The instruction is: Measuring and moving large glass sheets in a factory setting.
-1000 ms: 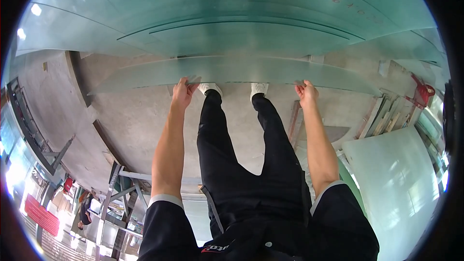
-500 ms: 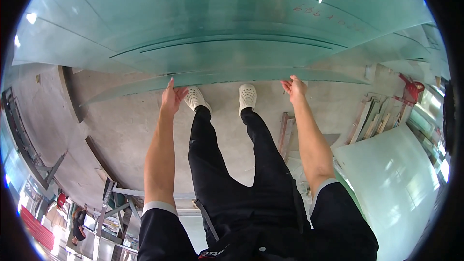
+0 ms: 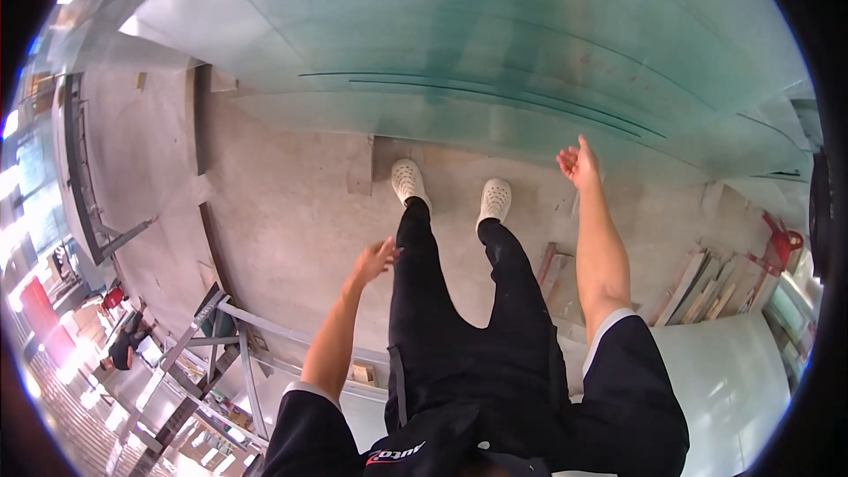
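Note:
A large greenish glass sheet (image 3: 459, 115) stands in front of me, its lower edge near the floor just beyond my shoes. It looks stacked flat against other sheets, though I cannot tell how many. My right hand (image 3: 579, 162) is raised close in front of the glass near its lower part, fingers loosely spread and nothing in them. Whether a fingertip touches the glass I cannot tell. My left hand (image 3: 377, 261) hangs beside my left thigh, away from the glass, empty and with its fingers apart.
A grey metal frame (image 3: 243, 349) stands at lower left. Dark bars (image 3: 201, 119) lie on the concrete floor (image 3: 283, 185) to the left. At right are leaning strips (image 3: 698, 287), a red object (image 3: 781, 243) and a pale sheet (image 3: 724, 371). Another person (image 3: 124, 344) is far left.
Both hands were at the lower edge of a glass sheet that tilted toward me. That sheet now rests back with the others. My left hand has dropped to my thigh; my view has turned left.

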Demonstrator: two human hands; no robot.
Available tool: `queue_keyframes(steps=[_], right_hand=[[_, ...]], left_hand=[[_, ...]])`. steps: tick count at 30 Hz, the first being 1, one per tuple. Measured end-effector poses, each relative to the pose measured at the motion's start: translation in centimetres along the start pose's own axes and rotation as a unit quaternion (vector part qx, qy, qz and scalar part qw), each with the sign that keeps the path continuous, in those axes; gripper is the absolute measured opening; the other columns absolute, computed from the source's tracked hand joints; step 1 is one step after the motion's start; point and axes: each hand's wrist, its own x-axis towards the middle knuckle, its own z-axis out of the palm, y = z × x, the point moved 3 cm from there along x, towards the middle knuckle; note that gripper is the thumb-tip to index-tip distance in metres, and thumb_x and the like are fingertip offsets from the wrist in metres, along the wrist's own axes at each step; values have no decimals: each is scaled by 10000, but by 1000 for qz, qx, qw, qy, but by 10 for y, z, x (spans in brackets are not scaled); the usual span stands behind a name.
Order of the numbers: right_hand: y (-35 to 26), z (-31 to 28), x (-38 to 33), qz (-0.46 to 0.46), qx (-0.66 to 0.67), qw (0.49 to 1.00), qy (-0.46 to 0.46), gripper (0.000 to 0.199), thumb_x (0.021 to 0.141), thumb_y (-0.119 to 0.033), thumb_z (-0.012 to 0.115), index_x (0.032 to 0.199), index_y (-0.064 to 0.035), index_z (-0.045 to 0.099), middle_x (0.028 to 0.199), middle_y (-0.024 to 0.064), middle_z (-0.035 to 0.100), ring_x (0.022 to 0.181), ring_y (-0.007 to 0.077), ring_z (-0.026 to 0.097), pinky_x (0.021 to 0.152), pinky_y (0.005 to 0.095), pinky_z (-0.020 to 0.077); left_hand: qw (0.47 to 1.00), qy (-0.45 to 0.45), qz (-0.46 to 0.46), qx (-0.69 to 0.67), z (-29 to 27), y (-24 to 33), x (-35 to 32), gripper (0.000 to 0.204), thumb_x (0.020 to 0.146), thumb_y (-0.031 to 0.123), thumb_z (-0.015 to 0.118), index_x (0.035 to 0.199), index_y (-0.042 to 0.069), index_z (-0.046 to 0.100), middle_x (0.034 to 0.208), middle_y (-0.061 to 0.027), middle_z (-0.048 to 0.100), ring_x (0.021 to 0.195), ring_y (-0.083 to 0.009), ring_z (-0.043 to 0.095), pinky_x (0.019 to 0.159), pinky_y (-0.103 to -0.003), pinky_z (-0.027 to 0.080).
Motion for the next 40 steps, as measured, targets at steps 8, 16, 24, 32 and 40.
queue_keyframes(steps=[8, 16, 24, 32, 40], right_hand=[[85, -22, -114, -132, -395, 909, 2, 411, 916, -429, 597, 881, -25, 657, 723, 123, 695, 567, 221, 669, 464, 351, 532], [191, 53, -220, -63, -616, 766, -171, 240, 906, -244, 588, 1027, -41, 628, 803, 135, 705, 560, 224, 671, 449, 356, 541], [228, 275, -387, -222, -655, 699, -179, 228, 896, -207, 576, 1018, -20, 622, 805, 150, 693, 585, 243, 681, 455, 334, 538], [340, 535, -565, -373, -628, 608, -310, 267, 961, -269, 578, 1011, -15, 644, 770, 116, 695, 552, 180, 654, 447, 322, 512], [469, 671, -581, -296, -688, 574, -331, 282, 939, -277, 629, 1080, -33, 631, 801, 131, 695, 588, 236, 672, 489, 337, 521]], left_hand=[[979, 114, -20, -168, -27, -93, -179, 564, 992, 501, 502, 1234, 2, 599, 1138, -127, 703, 962, -224, 686, 795, -359, 542], [913, 172, 85, -359, -45, -179, -247, 501, 1000, 461, 513, 1148, -2, 631, 1076, -97, 710, 871, -169, 674, 712, -322, 543], [808, 201, 5, -553, -78, -392, -219, 492, 980, 467, 535, 1196, 33, 621, 1023, -73, 726, 783, -177, 688, 652, -345, 550], [674, 309, -37, -670, -226, -547, -267, 470, 1006, 424, 489, 1272, 44, 572, 1046, -79, 724, 799, -187, 694, 668, -342, 555], [602, 335, -38, -724, -357, -612, -275, 415, 1004, 389, 520, 1204, 32, 589, 1031, -90, 723, 771, -189, 694, 648, -325, 553]])
